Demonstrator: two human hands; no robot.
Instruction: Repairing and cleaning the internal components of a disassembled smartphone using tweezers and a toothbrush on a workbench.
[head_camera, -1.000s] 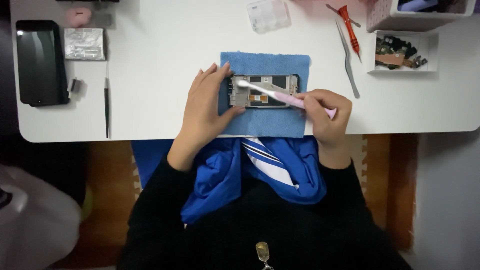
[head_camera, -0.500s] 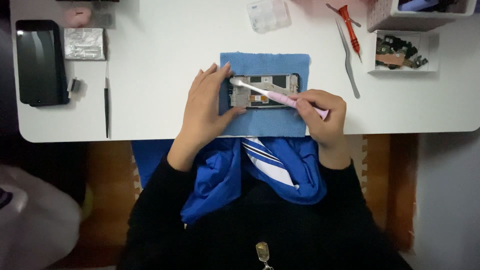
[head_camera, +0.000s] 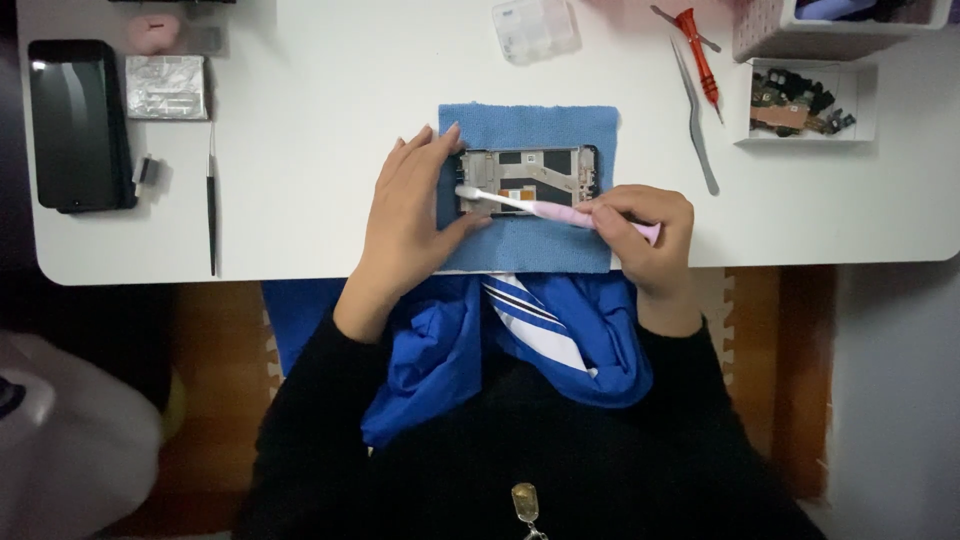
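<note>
Brush head has slid left since a second ago — now at the frame's left end. Grey rectangular opened phone frame (head_camera: 528, 181) lies on blue cloth pad (head_camera: 528, 190), mid white surface (head_camera: 330, 130). Left hand (head_camera: 408, 215) flat, fingers spread, steadying frame's left edge. Right hand (head_camera: 643, 232) clamped on pink-handled white toothbrush (head_camera: 545, 207).

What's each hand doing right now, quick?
Left hand: open, fingers spread, resting on the phone frame's left end.
Right hand: closed, holding the pink toothbrush.
</note>
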